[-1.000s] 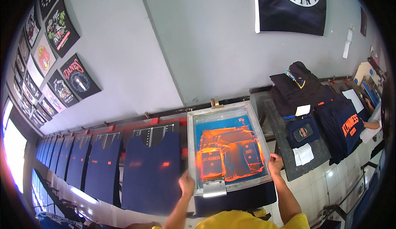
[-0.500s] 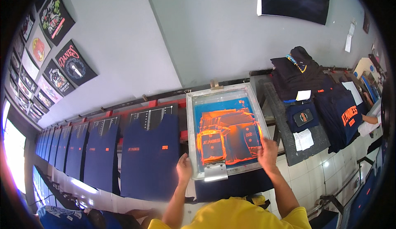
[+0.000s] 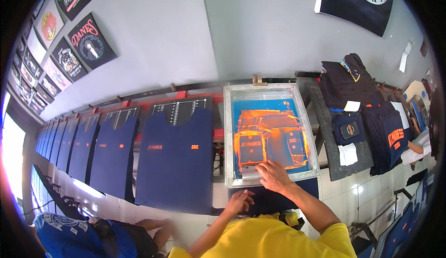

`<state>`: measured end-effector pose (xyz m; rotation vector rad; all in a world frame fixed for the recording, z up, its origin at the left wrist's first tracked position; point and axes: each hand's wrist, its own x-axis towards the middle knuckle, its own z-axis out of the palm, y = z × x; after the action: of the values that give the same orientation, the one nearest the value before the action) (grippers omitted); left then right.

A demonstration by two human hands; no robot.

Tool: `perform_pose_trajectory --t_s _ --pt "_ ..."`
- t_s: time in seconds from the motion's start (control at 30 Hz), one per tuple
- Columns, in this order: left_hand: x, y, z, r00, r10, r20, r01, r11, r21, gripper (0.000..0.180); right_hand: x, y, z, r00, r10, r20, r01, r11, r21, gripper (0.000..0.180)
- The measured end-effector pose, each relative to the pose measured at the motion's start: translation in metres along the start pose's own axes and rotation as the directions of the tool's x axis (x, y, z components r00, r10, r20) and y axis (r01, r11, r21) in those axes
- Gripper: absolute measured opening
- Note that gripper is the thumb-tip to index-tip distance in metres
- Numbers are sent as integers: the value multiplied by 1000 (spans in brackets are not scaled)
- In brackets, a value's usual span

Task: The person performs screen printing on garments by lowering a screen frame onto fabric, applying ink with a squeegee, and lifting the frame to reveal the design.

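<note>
A silk-screen frame [image 3: 227, 137] with a pale metal rim and blue mesh lies flat in front of me. Orange ink [image 3: 276, 139] is smeared over the mesh, around lettering. At the frame's near end rests a squeegee [image 3: 249, 172] with a silvery handle. My right hand [image 3: 275, 176] has its fingers closed over the squeegee's right end. Just short of the frame, my left hand [image 3: 239, 202] holds nothing, its fingers loosely bent and apart. Dark navy cloth [image 3: 304, 190] sticks out under the frame's near edge.
Navy shirts [image 3: 174, 165] with small orange prints lie on a long row of boards to the left. At right, a dark board [image 3: 325, 128] carries folded garments and papers. Another person in blue [image 3: 69, 235] is at lower left; a second person's arm [image 3: 416, 147] reaches in at far right.
My right hand has moved from the frame's right edge onto the squeegee. My left hand has left the frame's near-left corner and dropped nearer to me. The view has shifted.
</note>
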<state>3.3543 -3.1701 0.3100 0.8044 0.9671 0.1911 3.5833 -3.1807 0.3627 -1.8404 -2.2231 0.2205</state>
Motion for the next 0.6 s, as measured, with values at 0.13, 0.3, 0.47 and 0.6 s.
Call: perform_pose_trajectory --t_s 0.13,0.3,0.47,0.6 --pt "16 4 9 996 -27 88 37 992 -121 46 13 4 1 998 69 -2 -69 994 88 42" --pt "25 1 9 996 -59 65 76 953 -293 40 48 38 6 980 87 -177 -72 993 91 39" --pt "24 -2 10 997 -69 32 76 935 -347 36 92 67 15 965 80 -252 -70 996 46 43" --pt "24 -3 11 998 -59 22 63 938 -342 36 113 76 23 975 77 -211 -74 997 20 42"
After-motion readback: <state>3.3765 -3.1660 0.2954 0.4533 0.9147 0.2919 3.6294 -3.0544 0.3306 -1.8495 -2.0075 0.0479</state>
